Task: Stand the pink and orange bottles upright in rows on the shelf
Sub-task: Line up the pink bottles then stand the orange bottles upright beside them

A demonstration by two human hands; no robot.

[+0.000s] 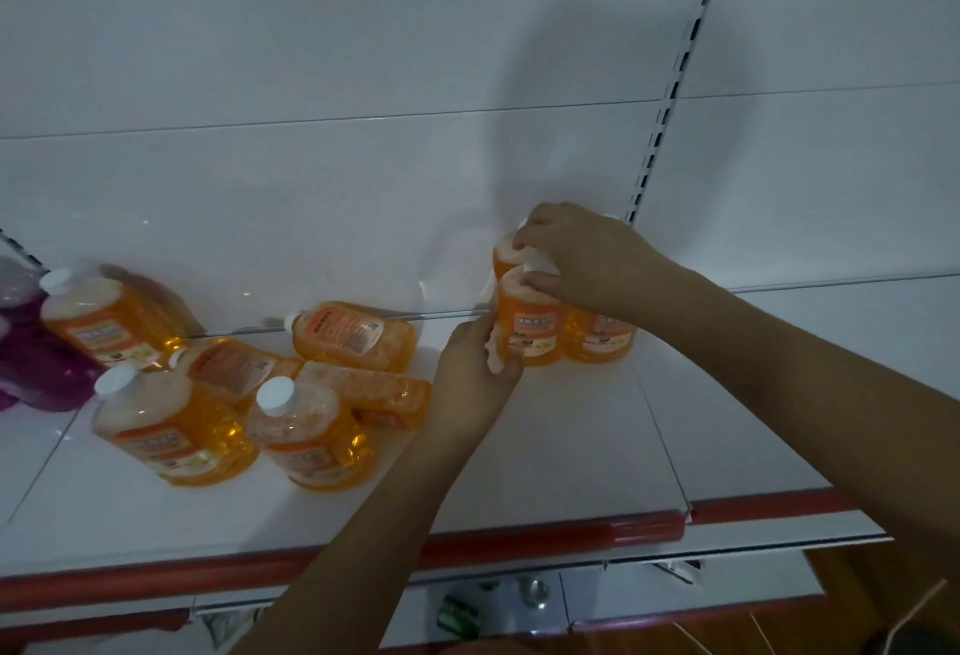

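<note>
Left hand (475, 368) grips the lower side of an upright orange bottle (527, 327); right hand (576, 259) curls over its white cap, possibly touching the bottle behind. This bottle stands at the shelf (571, 446) back, beside another upright bottle (597, 337). Six loose orange bottles (353, 337) and pink bottles (36, 368) lie leftward.

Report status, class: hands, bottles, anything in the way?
Left hand holds the front orange bottle low; right hand on its cap. Bottle upright at the right. Loose orange bottles left, some lying. Nothing blocking.
</note>
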